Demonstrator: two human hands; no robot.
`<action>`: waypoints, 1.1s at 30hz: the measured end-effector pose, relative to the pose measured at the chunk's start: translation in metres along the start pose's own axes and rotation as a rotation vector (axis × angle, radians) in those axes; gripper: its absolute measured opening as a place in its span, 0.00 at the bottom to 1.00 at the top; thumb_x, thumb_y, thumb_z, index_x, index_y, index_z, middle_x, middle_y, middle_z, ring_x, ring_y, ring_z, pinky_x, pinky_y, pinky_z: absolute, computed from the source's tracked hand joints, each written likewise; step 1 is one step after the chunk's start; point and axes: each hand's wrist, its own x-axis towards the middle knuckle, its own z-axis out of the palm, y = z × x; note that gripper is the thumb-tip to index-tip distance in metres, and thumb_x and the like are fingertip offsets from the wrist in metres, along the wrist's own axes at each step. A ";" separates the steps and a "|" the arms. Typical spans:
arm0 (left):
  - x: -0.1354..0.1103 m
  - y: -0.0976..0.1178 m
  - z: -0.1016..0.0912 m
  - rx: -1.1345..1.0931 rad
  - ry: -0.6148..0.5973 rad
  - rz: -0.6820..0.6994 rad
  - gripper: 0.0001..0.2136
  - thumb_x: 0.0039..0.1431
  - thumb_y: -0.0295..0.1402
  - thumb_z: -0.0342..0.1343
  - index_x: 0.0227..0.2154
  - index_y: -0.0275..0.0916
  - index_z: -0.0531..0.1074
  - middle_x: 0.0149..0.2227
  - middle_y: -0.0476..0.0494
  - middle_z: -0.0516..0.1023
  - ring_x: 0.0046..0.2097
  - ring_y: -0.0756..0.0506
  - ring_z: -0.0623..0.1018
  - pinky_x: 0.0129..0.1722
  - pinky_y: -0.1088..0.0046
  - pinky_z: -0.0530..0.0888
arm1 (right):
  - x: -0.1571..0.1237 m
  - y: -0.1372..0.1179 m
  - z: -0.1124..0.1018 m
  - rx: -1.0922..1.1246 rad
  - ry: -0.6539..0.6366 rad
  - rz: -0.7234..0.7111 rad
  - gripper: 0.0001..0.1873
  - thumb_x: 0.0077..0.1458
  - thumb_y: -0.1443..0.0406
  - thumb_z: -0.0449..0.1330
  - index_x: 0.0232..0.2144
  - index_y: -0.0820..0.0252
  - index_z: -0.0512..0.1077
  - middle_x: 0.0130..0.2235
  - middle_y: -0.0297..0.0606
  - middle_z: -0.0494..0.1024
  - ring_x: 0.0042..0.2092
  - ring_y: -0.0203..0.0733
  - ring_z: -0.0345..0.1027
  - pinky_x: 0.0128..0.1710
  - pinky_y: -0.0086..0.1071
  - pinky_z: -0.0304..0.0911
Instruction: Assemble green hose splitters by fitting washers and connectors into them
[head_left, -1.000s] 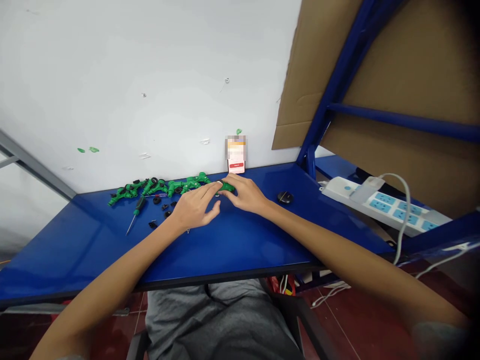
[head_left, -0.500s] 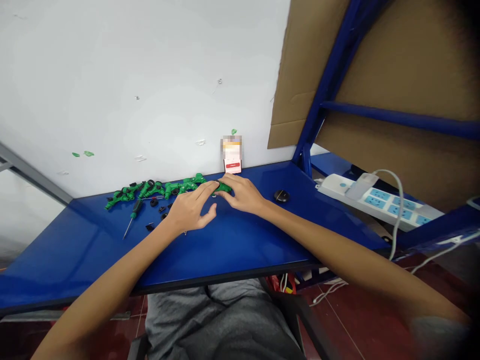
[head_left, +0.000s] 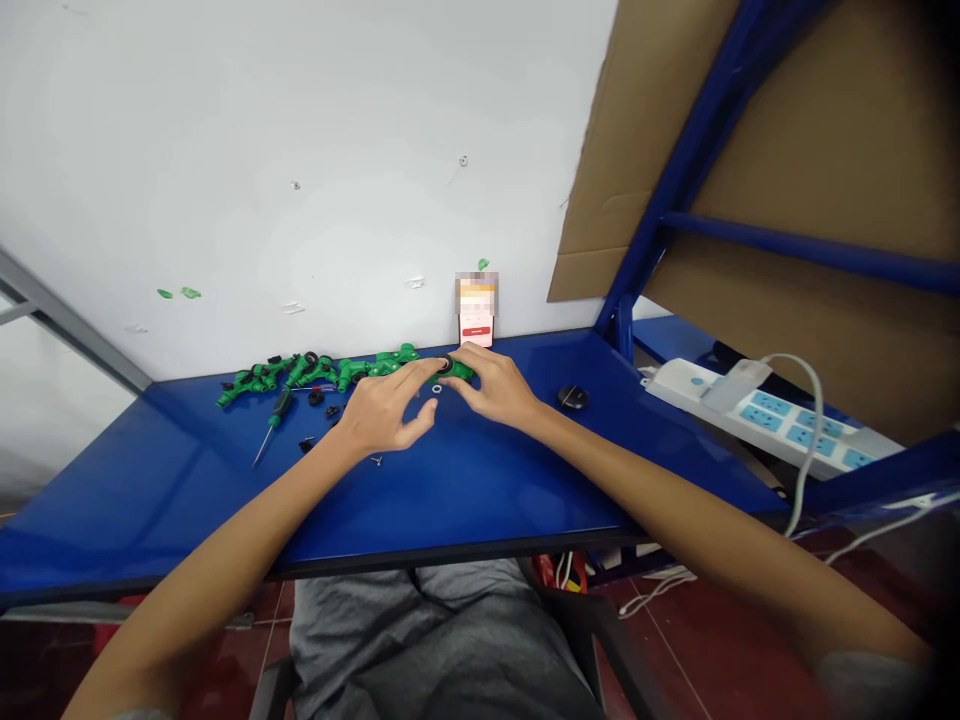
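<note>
The right hand [head_left: 499,388] is grasping a green piece [head_left: 461,371] over the worktop [head_left: 465,480], near the phone [head_left: 476,333], pinching it between thumb and fingers; the left hand [head_left: 381,410] is reaching its fingertips to the black ring [head_left: 448,362] on that piece, its thumb standing loose, not pinching; both hands are barely shifting since a second ago, while a small pale ring [head_left: 437,389] is now showing more fully below them; the work on the piece is seemingly continuing; other green pieces [head_left: 390,362] are lying farther left.
</note>
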 end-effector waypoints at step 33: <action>0.007 0.005 -0.008 -0.308 -0.244 -0.220 0.26 0.71 0.32 0.51 0.71 0.44 0.63 0.52 0.43 0.85 0.36 0.49 0.85 0.35 0.72 0.82 | -0.003 0.008 -0.006 -0.086 -0.016 -0.001 0.09 0.70 0.59 0.62 0.48 0.56 0.77 0.43 0.42 0.81 0.42 0.48 0.75 0.40 0.37 0.65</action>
